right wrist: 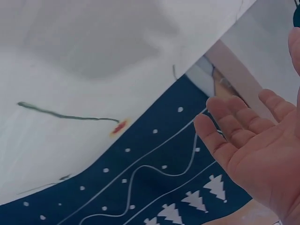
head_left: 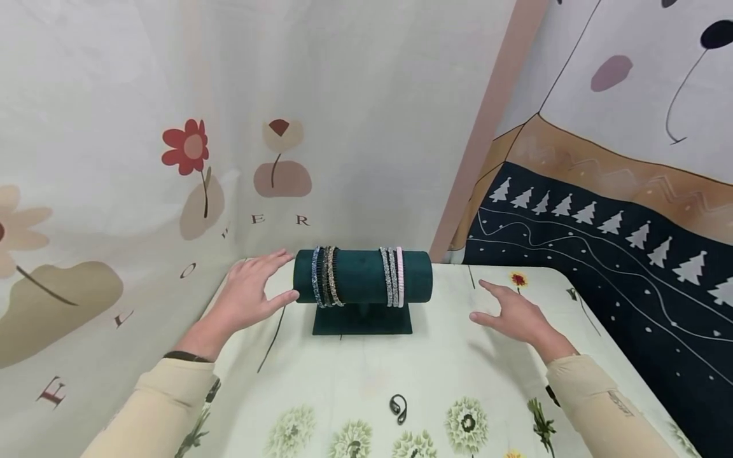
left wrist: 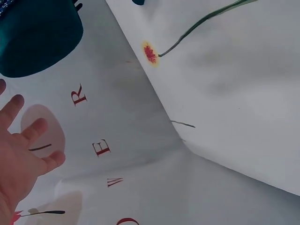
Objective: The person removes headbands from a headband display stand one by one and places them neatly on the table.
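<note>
A dark green velvet bracelet stand (head_left: 361,277), a padded roll on a flat base, stands toward the back of the table. Toward its left end sit several bracelets (head_left: 326,277) in blue, black and gold-brown tones. Near the right end are two silvery-grey bracelets (head_left: 390,277) beside a pale pink one (head_left: 400,277). My left hand (head_left: 246,292) is at the roll's left end, fingers spread; whether thumb or fingertips touch it, I cannot tell. Over the table to the right of the stand, my right hand (head_left: 518,315) hovers with extended fingers, holding nothing.
A small black ear-hook earphone (head_left: 398,408) lies on the flower-printed tablecloth (head_left: 355,372) in front of the stand. Printed fabric (head_left: 366,127) hangs behind the table, and a navy cloth with white trees (head_left: 572,248) hangs along the right side.
</note>
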Demonstrator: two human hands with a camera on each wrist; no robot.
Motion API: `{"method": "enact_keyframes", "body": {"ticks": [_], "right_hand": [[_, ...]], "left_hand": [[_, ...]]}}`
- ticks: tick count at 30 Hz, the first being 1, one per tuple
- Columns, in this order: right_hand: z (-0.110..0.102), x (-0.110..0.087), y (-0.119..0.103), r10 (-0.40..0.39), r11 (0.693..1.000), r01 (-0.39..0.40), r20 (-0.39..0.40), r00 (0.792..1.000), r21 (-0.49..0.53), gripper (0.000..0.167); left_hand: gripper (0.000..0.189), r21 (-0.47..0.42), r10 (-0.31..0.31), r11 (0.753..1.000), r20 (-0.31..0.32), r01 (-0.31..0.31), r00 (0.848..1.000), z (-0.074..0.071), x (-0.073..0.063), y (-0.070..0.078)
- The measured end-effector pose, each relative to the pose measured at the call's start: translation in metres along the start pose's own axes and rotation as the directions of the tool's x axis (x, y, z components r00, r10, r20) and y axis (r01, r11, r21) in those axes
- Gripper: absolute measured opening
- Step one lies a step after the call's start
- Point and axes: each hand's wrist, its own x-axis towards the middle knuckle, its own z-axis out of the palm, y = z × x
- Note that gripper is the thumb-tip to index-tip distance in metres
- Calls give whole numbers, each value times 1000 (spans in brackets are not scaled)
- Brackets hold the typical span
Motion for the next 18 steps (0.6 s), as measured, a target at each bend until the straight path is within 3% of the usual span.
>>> {"method": "enact_keyframes", "body": {"ticks": [8,13,18], "right_hand": [[-12,17,-34,-64,997,64,3,998,54,101],[-25,27,-69,-126,990,127,-20,992,59,103],[-35,38,-106,-232,972,233,-28,972,35,106]], "left_hand": [[96,-71,-19,997,104,27,994,-1,10,5],[102,-83,-21,996,111,30,994,0,14,7],[102,-96,-33,994,117,45,993,2,17,10]]}}
